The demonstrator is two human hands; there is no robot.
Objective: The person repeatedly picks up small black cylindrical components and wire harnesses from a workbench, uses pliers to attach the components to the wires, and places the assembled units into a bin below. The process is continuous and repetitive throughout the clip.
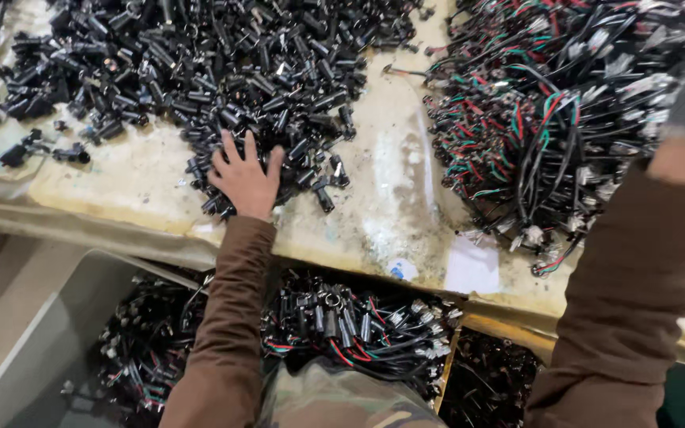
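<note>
Small black cylindrical connectors (pixel 200 71) lie heaped and jumbled on the worktop (pixel 120 178), their near edge under the left hand (pixel 245 178).

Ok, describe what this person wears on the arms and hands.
Both arms are in long brown sleeves of plain cloth. The left hand is bare: no glove, ring or watch shows. The right sleeve ends at a grey ribbed cuff; the right hand itself lies outside the view.

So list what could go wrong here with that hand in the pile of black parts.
1. The left hand lies spread at the near fringe of the black connector pile; loose pieces could get swept off the table edge into the bin of wired parts.
2. The wire bundle heap lies close; strands might snag.
</note>
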